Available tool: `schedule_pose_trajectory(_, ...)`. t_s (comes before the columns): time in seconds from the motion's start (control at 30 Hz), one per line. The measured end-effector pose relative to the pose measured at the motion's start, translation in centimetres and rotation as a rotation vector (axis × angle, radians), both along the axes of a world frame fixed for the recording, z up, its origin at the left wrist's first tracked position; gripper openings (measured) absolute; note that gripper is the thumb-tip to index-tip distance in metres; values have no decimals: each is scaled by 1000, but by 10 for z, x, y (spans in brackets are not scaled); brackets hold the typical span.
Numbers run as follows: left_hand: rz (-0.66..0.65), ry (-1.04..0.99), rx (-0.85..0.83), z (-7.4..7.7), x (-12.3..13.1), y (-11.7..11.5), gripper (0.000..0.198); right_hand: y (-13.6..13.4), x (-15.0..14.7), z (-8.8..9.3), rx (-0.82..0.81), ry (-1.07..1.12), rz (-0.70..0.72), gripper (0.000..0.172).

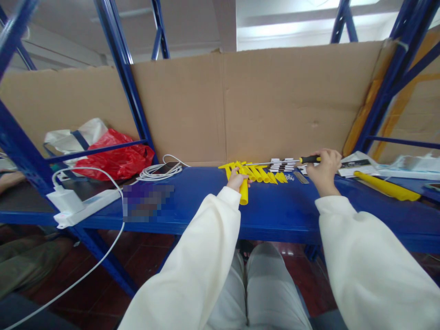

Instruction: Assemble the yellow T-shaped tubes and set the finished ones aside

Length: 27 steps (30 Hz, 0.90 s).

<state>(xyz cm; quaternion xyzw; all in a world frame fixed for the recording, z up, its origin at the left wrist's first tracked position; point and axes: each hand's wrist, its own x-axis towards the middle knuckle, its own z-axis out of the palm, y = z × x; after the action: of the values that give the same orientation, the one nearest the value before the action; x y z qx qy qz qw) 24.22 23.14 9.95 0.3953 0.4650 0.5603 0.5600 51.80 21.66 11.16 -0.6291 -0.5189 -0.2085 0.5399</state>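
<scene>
Centre of frame, the left hand (237, 180) grips a yellow piece (244, 195) over the blue tabletop (278, 213); right of centre, the right hand (325, 170) clasps a screwdriver (309, 159), apparently fastening. Next likely needs steady alignment.

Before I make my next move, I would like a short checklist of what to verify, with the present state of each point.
1. Left hand holding a yellow part: ok.
2. Right hand gripping the screwdriver by its handle: ok.
3. Screwdriver's tip seated properly: cannot tell, too small among the yellow parts.
4. Free space around the left hand: not ok, other yellow parts lie close by.
5. Small pale pieces all there: cannot tell, too small to count.
6. Power strip away from both hands: ok, it lies far to the left.
</scene>
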Motion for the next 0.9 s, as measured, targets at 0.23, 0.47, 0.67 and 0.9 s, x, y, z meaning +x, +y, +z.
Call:
schedule_pose_trajectory(0.23, -12, 5, -11, 4, 0, -5, 85, 3, 3, -2, 0, 3, -1, 27)
schedule_pose_trajectory(0.47, -14, 28, 2, 0, 0, 1, 85, 4, 3, -3, -5, -5, -6, 25)
schedule_pose_trajectory(0.67, -25, 21, -6, -1, 0, 2, 84, 4, 4, -4, -3, 2, 2, 27)
schedule_pose_trajectory(0.9, -32, 23, 0, -2, 0, 4, 82, 14, 10, -10, -76, 55, -13, 22)
